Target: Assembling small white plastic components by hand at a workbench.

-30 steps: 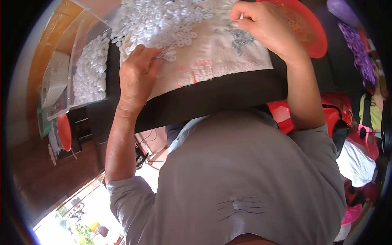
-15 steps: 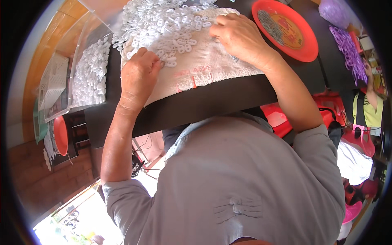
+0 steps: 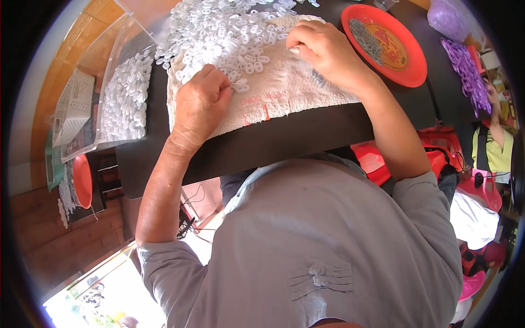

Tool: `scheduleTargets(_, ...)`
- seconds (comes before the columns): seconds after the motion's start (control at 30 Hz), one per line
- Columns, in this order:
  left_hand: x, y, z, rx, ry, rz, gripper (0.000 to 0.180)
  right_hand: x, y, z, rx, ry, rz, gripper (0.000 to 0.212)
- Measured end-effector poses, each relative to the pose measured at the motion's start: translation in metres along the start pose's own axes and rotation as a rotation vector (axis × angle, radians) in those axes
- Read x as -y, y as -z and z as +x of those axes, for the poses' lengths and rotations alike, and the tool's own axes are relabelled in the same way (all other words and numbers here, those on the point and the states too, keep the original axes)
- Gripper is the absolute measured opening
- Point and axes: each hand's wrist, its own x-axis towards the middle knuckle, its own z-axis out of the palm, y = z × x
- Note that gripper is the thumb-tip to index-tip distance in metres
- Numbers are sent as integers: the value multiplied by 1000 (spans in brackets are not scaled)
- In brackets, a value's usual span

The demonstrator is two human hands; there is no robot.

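Observation:
A pile of small white oval plastic pieces with holes (image 3: 229, 41) lies on a beige cloth (image 3: 273, 82). My left hand (image 3: 202, 104) is closed at the pile's near left edge, fingers curled in; what it holds, if anything, is hidden. Over the cloth's right side, my right hand (image 3: 322, 52) pinches thumb and fingers together beside the pile. Nothing in that pinch can be clearly made out. Small grey thin pieces (image 3: 318, 77) rest on the cloth under my right wrist. More such grey pieces (image 3: 365, 41) lie in an orange-red plate (image 3: 413, 74) to the right.
A clear plastic bin (image 3: 101, 139) full of white pieces (image 3: 127, 98) stands left on the black table (image 3: 284, 128). Purple linked pieces (image 3: 465, 71) and a purple bag (image 3: 448, 19) sit at the far right. Another person's arm (image 3: 496, 117) shows at the right edge.
My left hand has shifted slightly right and down in the picture, still closed. The right hand stays pinched, a little to the right. The whole table view has shifted slightly.

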Motion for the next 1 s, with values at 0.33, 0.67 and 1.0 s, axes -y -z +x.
scheduleTargets(0.33, -46, -7, 37, -146, -58, -394, 17, 19, 15, 0, 125, -239, 627, 10)
scheduleTargets(0.67, -50, -20, 47, -184, -224, -406, 16, 23, 23, 3, 141, -273, 732, 12)
scheduleTargets(1.0, -52, -11, 39, -151, -198, -308, 11, 27, 7, 2, 133, -280, 793, 9)
